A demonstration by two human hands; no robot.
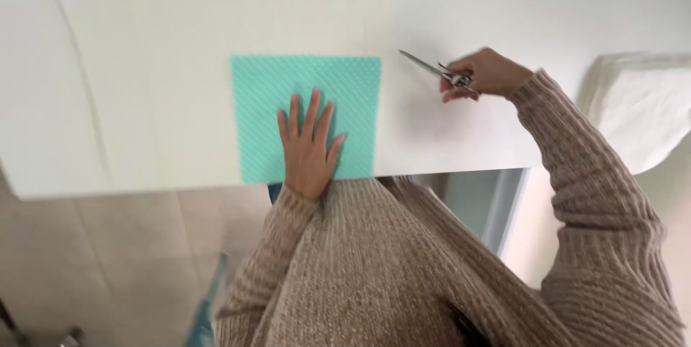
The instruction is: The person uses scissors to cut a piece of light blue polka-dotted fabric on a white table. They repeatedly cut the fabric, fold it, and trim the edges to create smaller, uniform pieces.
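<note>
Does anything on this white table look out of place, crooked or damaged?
Nothing stands out. The green cloth lies flat and square on the white table, pressed down by the left hand. The right hand holds the scissors beside the cloth, blades closed or nearly so. A folded white cloth sits at the right edge.

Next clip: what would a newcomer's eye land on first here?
The green square cloth stands out first, lying flat on the white table with the left hand spread on it. To its right, the right hand holds scissors with blades pointing toward the cloth but apart from it. A folded white cloth lies at the far right.
</note>
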